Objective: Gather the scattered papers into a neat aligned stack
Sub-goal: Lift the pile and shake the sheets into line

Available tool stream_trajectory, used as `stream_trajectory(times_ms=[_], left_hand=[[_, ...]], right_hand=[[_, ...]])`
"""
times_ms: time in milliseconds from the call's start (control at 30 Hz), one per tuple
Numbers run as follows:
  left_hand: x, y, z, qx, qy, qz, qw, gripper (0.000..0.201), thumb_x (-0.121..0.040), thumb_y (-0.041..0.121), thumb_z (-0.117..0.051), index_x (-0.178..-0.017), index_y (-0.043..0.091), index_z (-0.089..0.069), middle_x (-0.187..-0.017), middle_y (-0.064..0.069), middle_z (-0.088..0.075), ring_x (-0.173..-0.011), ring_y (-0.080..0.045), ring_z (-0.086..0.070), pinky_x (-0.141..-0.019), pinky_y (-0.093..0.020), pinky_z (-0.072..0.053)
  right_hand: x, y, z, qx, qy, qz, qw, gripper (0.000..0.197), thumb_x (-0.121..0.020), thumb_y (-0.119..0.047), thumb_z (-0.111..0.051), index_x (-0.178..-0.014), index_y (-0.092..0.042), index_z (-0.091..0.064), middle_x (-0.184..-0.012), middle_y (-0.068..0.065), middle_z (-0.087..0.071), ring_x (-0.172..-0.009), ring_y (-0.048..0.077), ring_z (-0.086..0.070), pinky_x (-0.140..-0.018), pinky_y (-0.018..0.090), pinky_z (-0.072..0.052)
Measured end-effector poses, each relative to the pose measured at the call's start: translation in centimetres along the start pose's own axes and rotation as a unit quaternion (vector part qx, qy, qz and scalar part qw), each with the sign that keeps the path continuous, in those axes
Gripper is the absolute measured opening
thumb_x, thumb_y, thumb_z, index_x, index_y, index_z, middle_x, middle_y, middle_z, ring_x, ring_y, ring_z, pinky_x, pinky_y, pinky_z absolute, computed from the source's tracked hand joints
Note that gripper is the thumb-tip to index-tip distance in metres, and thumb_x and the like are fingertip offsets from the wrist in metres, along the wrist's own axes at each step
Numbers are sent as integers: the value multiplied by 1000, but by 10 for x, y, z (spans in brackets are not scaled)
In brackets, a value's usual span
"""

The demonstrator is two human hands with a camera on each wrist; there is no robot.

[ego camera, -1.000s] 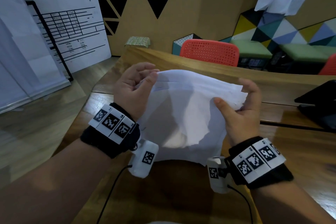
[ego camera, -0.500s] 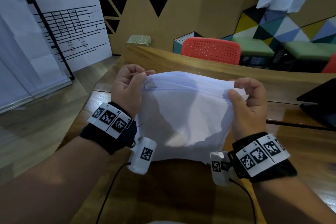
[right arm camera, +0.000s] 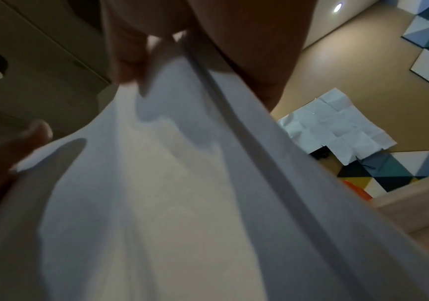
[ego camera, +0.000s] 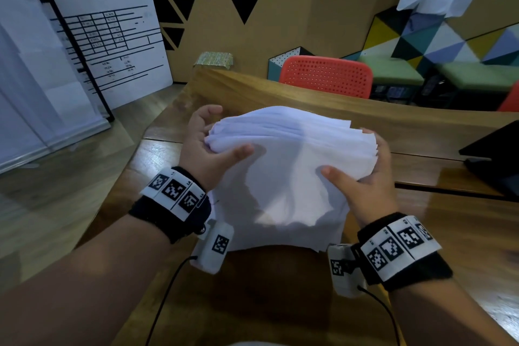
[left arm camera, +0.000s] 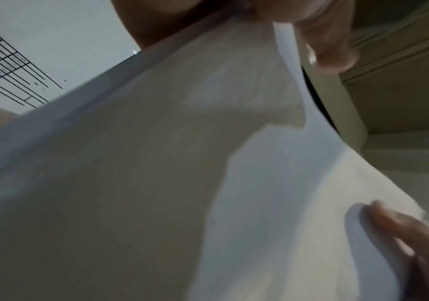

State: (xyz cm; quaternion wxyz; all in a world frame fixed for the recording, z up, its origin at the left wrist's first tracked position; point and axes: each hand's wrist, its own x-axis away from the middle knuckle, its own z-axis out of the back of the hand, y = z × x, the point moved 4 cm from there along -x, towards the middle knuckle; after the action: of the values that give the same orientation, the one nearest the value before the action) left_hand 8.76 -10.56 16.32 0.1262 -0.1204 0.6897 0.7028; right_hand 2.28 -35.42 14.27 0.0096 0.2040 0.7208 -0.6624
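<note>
A thick stack of white papers [ego camera: 283, 174] stands on its lower edge on the wooden table [ego camera: 449, 233], its top bowed away from me. My left hand [ego camera: 207, 149] grips the stack's upper left side, thumb across the near face and fingers behind. My right hand [ego camera: 362, 174] grips the upper right side the same way. The sheet edges at the top are fanned and uneven. In the left wrist view the paper [left arm camera: 157, 163] fills the frame. The right wrist view shows the stack [right arm camera: 157, 203] from its other side, with the thumb pressing it.
A dark laptop [ego camera: 494, 160] lies on the table at the right. A red perforated chair [ego camera: 325, 76] stands behind the table's far edge. A whiteboard [ego camera: 106, 45] leans at the left, over wooden floor. Coloured wall panels and hanging sheets fill the back right.
The stack has tilted with its top bowed away from me, so the fanned top edges now show. Both thumbs slid further across its near face.
</note>
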Motion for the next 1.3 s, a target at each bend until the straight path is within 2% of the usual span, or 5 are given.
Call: stream_trajectory(times_ms=[100, 300, 700, 1133, 1300], left_hand=[[3, -9, -2, 26, -2, 63, 998, 38, -64, 5, -79, -97, 10, -62, -68, 10, -71, -60, 7, -64, -54, -8, -48], [-4, -14, 7, 30, -131, 67, 989, 53, -46, 29, -81, -96, 14, -68, -84, 5, -75, -81, -4, -69, -71, -20, -55], [6, 24, -4, 22, -36, -76, 996, 33, -73, 15, -68, -103, 27, -58, -99, 9, -69, -86, 1, -66, -68, -14, -52], [9, -11, -2, -153, -24, 102, 983, 25, -67, 33, -79, -76, 33, -56, -69, 21, -56, -63, 3, -60, -49, -2, -41], [7, 38, -31, -316, -90, -73, 942, 31, -79, 42, -60, -83, 12, -68, -62, 15, -55, -70, 0, -62, -64, -11, -40]], right_hand=[[-6, 8, 4, -21, 24, -25, 999, 72, -58, 0, -79, -113, -32, -46, -117, -1, -59, -107, 16, -61, -77, 23, -56], [-11, 11, 4, -61, -110, -116, 985, 96, -46, -12, -91, -130, -1, -46, -116, 12, -67, -107, 24, -66, -77, 30, -56], [0, -24, -8, 7, 37, 70, 997, 61, -71, 7, -71, -109, -35, -48, -90, -10, -68, -80, 8, -65, -69, 28, -58], [-11, -37, -9, 102, 68, 66, 990, 29, -81, -7, -68, -85, -36, -67, -88, -11, -60, -70, 2, -57, -65, 22, -51], [-13, -76, -22, 588, -33, 108, 801, 82, -62, -50, -77, -134, -36, -41, -140, -7, -42, -135, 19, -34, -108, 53, -25]])
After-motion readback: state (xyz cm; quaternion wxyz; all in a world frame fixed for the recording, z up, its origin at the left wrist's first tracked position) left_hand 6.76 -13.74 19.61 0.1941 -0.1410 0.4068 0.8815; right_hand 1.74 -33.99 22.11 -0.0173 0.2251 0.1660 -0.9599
